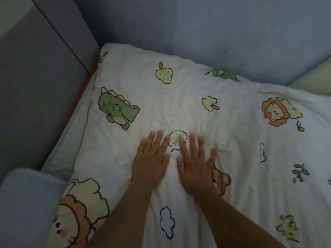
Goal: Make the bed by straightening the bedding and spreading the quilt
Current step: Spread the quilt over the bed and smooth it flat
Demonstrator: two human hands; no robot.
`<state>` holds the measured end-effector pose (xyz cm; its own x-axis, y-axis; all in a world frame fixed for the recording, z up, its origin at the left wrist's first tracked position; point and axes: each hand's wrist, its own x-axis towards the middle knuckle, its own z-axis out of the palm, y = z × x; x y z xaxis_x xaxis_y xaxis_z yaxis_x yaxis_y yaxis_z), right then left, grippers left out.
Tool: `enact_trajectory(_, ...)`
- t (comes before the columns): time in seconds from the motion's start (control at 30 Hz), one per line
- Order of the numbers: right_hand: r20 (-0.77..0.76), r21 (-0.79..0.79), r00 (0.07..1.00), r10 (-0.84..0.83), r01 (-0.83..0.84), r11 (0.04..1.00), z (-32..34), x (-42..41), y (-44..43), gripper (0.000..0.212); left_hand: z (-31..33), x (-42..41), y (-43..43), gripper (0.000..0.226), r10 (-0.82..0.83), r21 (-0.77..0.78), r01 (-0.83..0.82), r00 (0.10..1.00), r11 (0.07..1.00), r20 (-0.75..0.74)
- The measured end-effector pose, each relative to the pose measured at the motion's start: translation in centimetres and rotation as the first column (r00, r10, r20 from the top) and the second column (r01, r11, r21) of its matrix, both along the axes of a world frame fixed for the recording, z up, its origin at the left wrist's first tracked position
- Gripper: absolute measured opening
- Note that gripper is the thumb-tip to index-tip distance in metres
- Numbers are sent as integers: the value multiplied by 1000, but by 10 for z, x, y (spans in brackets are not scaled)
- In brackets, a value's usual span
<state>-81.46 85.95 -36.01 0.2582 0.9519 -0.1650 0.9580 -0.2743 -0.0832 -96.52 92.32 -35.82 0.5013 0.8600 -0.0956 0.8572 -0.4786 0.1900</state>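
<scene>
— What do you have on the head view? Where's the quilt?

— I've got the quilt (180, 90) filling most of the picture. It's white with cartoon prints, and it lies spread over the bed, creased lightly around the middle. Its far corner reaches up to the blue wall (197, 25). Along its left edge a strip of pale sheet (71, 140) shows, and beyond that stands the grey bed frame (35, 90).

— And the hands?

— Both are flat on the quilt, palms down and side by side near the middle. The left hand (151, 163) has straight fingers, slightly fanned. The right hand (195, 165) is spread wider, and its index fingertip lies on a small green tree print (176, 140) between the two hands. I see neither hand holding any fabric. The fingertips look a bit blurred.

— Anything else around them?

— A bear print (222, 179) peeks out from beside the right wrist. A green dinosaur print (117, 109) sits up and to the left, well apart from the hands. A blue pillow (23, 203) lies at the lower left, just beside the quilt's edge
</scene>
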Motion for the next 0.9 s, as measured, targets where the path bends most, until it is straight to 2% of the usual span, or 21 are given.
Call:
enact_trajectory(0.1, 16, -4, 1000, 3, -3, 1000, -3, -4, 8, 62, -6, -3, 4, 57, -17, 20, 16, 999, 1000, 31)
enact_trajectory(0.5, -14, -49, 1000, 5, -6, 999, -3, 0, 12, 65, -10, -1, 8, 62, -37, -23, 37, 999, 999, -4)
enact_trajectory(0.77, -23, -34, 1000, -2, 2, 999, -3, 2, 14, 65, -14, 3, 12, 60, -44, 29, 45, 999, 999, -22)
enact_trajectory(0.9, -13, 21, 1000, 12, -12, 1000, -6, -2, 10, 64, -21, 0, 11, 58, -31, 97, 33, 999, 995, -19)
